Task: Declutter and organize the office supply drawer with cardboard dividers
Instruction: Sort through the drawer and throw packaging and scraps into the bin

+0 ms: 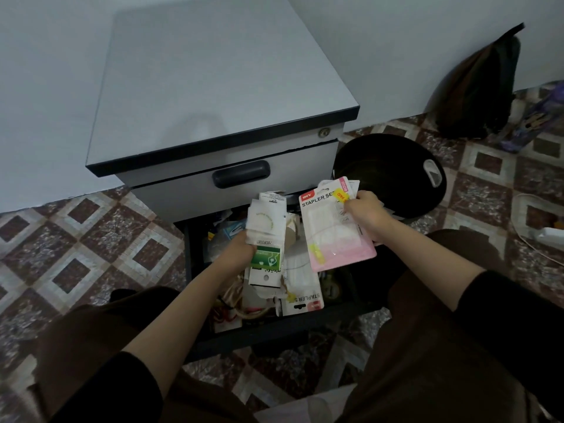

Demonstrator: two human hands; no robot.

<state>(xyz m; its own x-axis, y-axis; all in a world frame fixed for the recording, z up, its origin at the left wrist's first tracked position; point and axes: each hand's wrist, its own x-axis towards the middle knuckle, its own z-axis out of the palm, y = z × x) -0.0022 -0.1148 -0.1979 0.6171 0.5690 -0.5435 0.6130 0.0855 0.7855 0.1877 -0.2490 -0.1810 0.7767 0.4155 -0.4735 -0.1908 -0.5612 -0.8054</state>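
The drawer (259,335), the lowest in a grey cabinet (213,87), stands open toward the person, between their knees. Its walls are dark. Inside lies a loose jumble: a white pack printed "STAPLER S…" (305,291) lying flat near the front, a tangle of cords and bands (232,300) at the front left, and small blue and yellow bits toward the back that are too dim to name.

Above the drawer's middle the left hand (241,251) has its grip closed on a stack of packets (268,227). They are white cards and sleeves, the top one with a faint ring printed on it, and a green-and-white card shows beneath.

The right hand (366,215) holds its grip pinched on the upper edge of a pink stapler set pack (335,233), along with some thin white cards behind it. This pack has a clear blister and a yellow sticker, and it hangs tilted over the drawer's right side.

Above the open drawer a closed drawer front carries a dark handle (241,174), with a round lock (324,132) near the surface's black edging. Just right of the cabinet sits a round black bin (390,175). The floor (76,239) is tiled in brown and cream diamonds. A dark bag (479,87) leans on the wall at the far right, with a white cable (531,239) nearer on the tiles.
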